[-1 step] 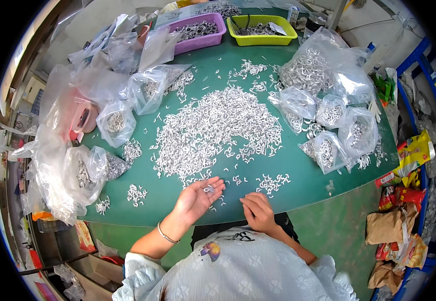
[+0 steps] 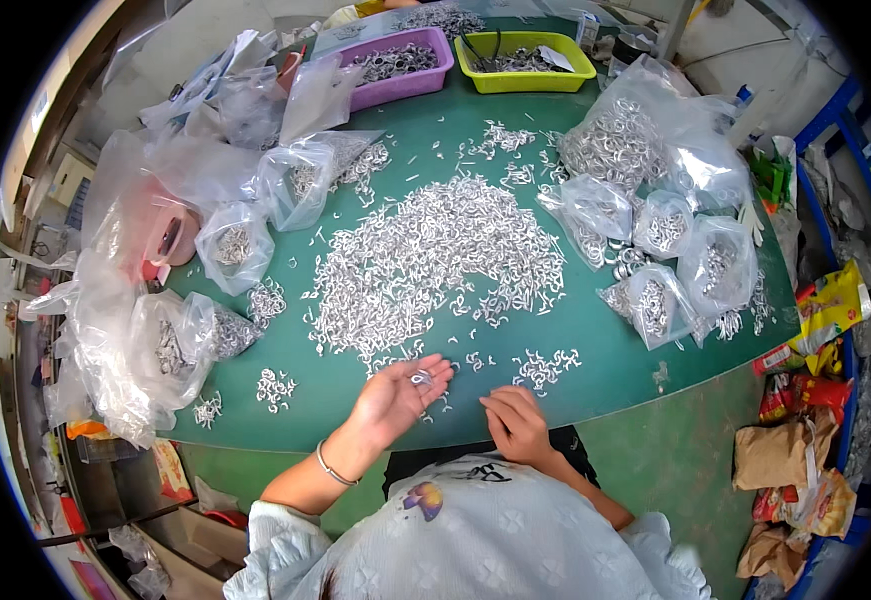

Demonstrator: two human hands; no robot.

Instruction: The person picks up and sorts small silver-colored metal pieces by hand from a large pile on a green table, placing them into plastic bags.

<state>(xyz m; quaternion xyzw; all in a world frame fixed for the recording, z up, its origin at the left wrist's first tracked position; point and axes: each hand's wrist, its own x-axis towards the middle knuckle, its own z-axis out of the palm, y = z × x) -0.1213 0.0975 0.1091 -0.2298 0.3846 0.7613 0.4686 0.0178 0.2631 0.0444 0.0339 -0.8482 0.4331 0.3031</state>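
Observation:
My left hand (image 2: 391,402) lies palm up over the near edge of the table, fingers loosely bent. A small silver metal piece (image 2: 421,378), curved in outline, rests on its fingers. To its right, my right hand (image 2: 517,422) is closed, with its fingers curled toward the palm. Whether anything sits inside that hand is hidden. Beyond both hands spreads a large heap of small curved silver metal pieces (image 2: 435,260). A little group of the same pieces (image 2: 545,368) lies just past my right hand.
Clear plastic bags of metal parts line the left (image 2: 235,247) and right (image 2: 653,305) of the green table (image 2: 435,125). A purple bin (image 2: 395,90) and a yellow-green bin (image 2: 525,82) stand at the back. Blue shelving (image 2: 835,110) is at the far right.

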